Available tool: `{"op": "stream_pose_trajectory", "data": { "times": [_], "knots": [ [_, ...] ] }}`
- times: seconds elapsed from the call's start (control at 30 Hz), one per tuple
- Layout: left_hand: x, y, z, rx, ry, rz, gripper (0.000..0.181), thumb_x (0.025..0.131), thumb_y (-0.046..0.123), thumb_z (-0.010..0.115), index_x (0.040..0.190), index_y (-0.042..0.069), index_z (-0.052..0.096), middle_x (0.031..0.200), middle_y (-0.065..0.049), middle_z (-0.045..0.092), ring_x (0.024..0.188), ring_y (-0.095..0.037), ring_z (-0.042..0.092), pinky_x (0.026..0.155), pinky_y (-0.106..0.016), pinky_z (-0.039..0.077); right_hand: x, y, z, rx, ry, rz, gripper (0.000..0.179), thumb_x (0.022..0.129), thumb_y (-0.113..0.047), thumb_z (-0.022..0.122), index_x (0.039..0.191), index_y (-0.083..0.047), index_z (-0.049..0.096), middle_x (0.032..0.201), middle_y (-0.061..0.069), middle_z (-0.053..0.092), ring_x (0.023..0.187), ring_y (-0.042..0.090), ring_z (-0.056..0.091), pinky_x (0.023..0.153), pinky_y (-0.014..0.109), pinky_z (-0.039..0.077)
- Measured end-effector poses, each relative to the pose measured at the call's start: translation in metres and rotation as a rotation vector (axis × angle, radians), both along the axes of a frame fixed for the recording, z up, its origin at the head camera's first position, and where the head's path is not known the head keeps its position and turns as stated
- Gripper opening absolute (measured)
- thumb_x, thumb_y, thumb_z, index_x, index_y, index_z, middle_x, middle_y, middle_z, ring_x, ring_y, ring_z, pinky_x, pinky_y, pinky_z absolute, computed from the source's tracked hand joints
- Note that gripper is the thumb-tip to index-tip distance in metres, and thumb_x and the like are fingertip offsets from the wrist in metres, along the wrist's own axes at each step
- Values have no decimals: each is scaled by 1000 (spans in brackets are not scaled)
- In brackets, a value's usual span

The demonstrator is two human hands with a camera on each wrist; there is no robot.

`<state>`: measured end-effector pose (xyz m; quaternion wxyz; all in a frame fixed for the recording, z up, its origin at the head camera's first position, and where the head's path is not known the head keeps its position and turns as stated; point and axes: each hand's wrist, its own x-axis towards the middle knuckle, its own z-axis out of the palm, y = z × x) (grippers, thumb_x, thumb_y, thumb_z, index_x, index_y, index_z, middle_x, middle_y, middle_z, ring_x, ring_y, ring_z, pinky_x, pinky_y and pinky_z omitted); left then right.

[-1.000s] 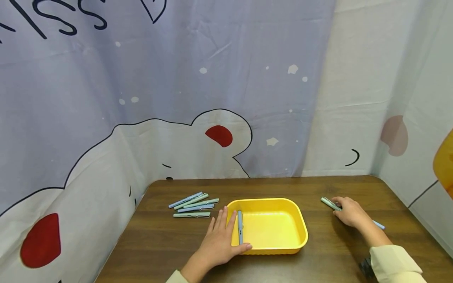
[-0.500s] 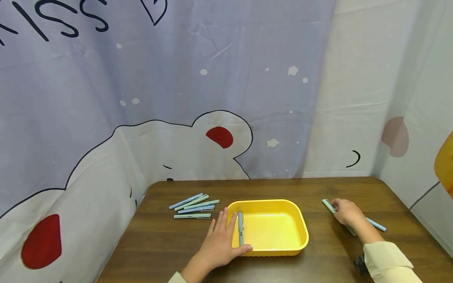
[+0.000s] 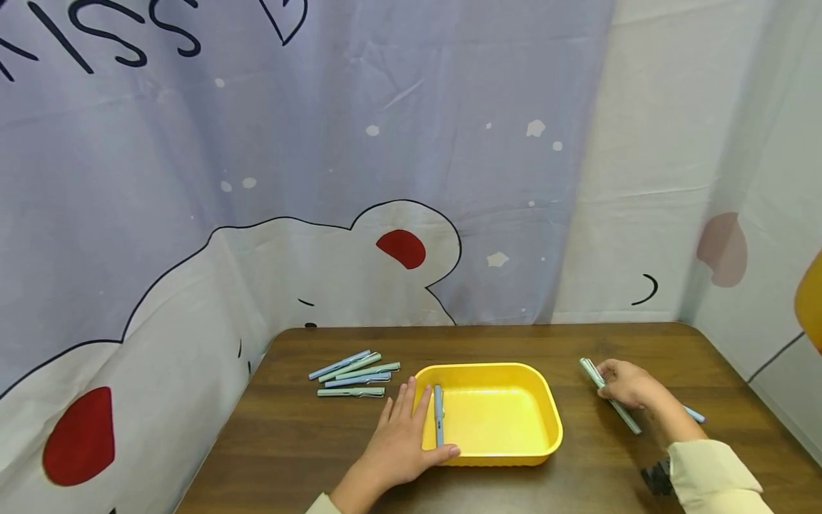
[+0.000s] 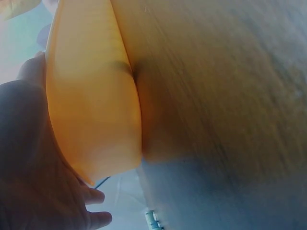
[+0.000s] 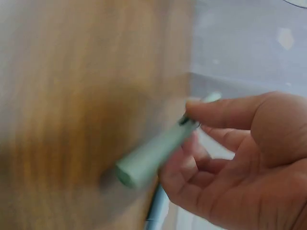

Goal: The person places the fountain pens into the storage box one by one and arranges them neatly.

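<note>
In the head view my right hand point(image 3: 632, 387) pinches a light green pen point(image 3: 623, 414) between thumb and fingers, over the table's right side. The right wrist view shows the same green pen point(image 5: 153, 155) slanting out of the fingertips, slightly blurred. A blue pen point(image 3: 695, 414) lies behind my right forearm, mostly hidden by it. My left hand point(image 3: 398, 442) rests with straight, spread fingers on the left end of a yellow tray point(image 3: 507, 417), its thumb along the near rim. Inside that tray, beside the fingers, lies a grey-blue pen point(image 3: 439, 416).
Several blue and green pens point(image 3: 359, 378) lie loosely bunched on the wooden table point(image 3: 295, 442), left of the tray. A printed curtain point(image 3: 398, 164) hangs behind the table and along its sides. A dark object point(image 3: 657, 477) shows under the right wrist.
My right hand has drawn the green pen away from the blue pen and tilted it, now apparently lifted off the table. The left hand and tray have stayed put.
</note>
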<state>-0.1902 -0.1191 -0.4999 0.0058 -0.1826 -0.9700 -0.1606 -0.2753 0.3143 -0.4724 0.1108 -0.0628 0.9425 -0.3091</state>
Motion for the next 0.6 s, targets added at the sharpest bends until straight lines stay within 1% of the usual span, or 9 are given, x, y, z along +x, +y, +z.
{"op": "stream_pose_trajectory", "data": {
  "times": [0.13,0.17,0.23,0.3,0.37,0.43,0.6],
  "knots": [
    [1,2,1,3,-7,-4,109,85,81,54,162,11,21,169,-18,8,155,-36,14,121,-61,18,9,1,11,-250,-93,-26,38,99,-4,60,130,5,40,101,21,65,74,23,56,64,38,53],
    [2,2,1,5,-9,-5,109,85,80,54,162,11,21,169,-18,8,155,-36,14,121,-61,18,11,0,13,-295,-116,-34,41,101,-7,58,134,4,36,104,21,64,75,23,56,65,39,54],
    [2,2,1,7,-14,-6,109,85,80,54,163,11,21,169,-17,7,155,-36,14,121,-61,18,16,-2,16,-375,-145,-38,46,104,-11,55,140,1,30,109,24,63,81,24,61,69,42,58],
    [2,2,1,5,-14,-5,109,85,80,54,163,11,21,169,-18,7,155,-36,14,121,-61,18,20,-6,18,-444,-159,-23,51,106,-14,54,145,0,24,113,26,62,86,29,65,73,46,60],
    [2,1,1,4,-9,-4,109,85,80,54,162,11,21,169,-18,8,155,-36,15,121,-61,19,24,-11,19,-505,-158,-21,57,106,-16,54,149,-1,20,117,29,61,93,33,68,75,50,61],
    [1,1,0,5,-3,-4,109,85,80,54,162,10,21,169,-18,8,155,-36,15,121,-61,19,28,-16,21,-559,-138,-24,61,106,-18,55,152,-2,18,119,31,59,96,37,68,76,52,61],
    [0,0,1,6,-4,-5,109,86,79,54,163,10,20,169,-18,7,155,-36,15,121,-61,18,34,-32,27,-624,-75,-54,71,103,-23,62,157,-6,20,124,33,56,99,36,66,76,52,61]
  ]
}}
